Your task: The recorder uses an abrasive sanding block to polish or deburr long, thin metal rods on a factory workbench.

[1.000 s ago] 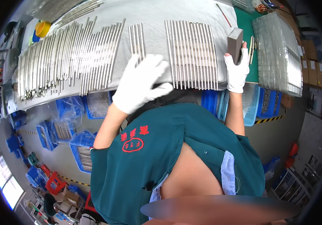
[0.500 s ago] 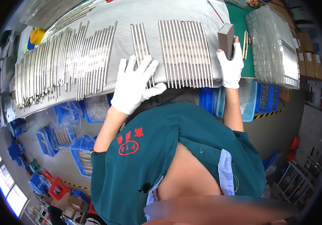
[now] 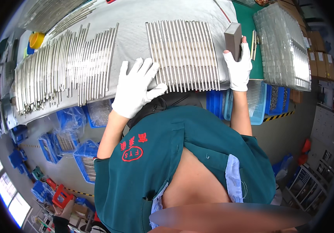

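My left hand (image 3: 136,87), in a white glove, lies flat with fingers spread on the grey cloth, its fingertips against the left edge of a neat row of shiny metal rods (image 3: 184,54). My right hand (image 3: 238,68), also gloved, grips a grey rectangular block (image 3: 233,35) standing at the right edge of that same row. A larger, looser spread of metal rods (image 3: 66,68) lies further left on the cloth-covered table (image 3: 130,35).
Stacked clear plastic trays (image 3: 281,46) sit at the right on a green mat (image 3: 252,23). Blue bins (image 3: 248,103) with bagged parts stand under the table edge and on the floor at the left. A yellow tape roll (image 3: 36,39) lies far left.
My left hand slid right along the cloth and pushed the few separate rods against the neat row. My right hand kept the block at the row's right edge.
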